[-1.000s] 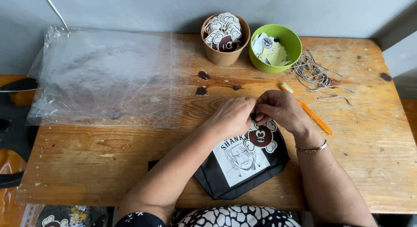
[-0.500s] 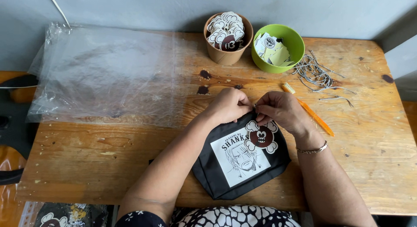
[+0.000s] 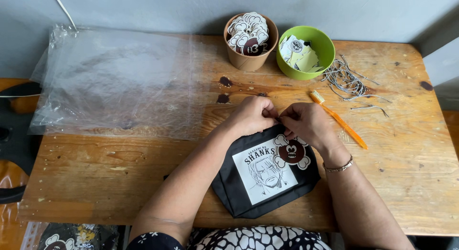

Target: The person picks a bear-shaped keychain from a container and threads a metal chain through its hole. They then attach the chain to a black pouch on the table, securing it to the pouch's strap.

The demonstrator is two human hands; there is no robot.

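Observation:
A black fabric pouch (image 3: 239, 185) with a white printed square lies on the wooden table (image 3: 119, 173) in front of me. A round brown tag with white bone shapes (image 3: 292, 152) rests on its upper right part. My left hand (image 3: 253, 115) and my right hand (image 3: 306, 123) meet at the pouch's top edge, fingers pinched together on something small there. What they pinch is hidden by the fingers.
A brown cup (image 3: 248, 61) full of similar tags and a green bowl (image 3: 319, 63) with paper cards stand at the back. Loose cords (image 3: 346, 80) and an orange toothbrush (image 3: 342, 125) lie to the right. A stack of clear plastic bags (image 3: 114, 82) covers the left.
Both hands stay pinched at the pouch's top edge. The pouch has shifted slightly, and the tag now lies a little more exposed under my right hand.

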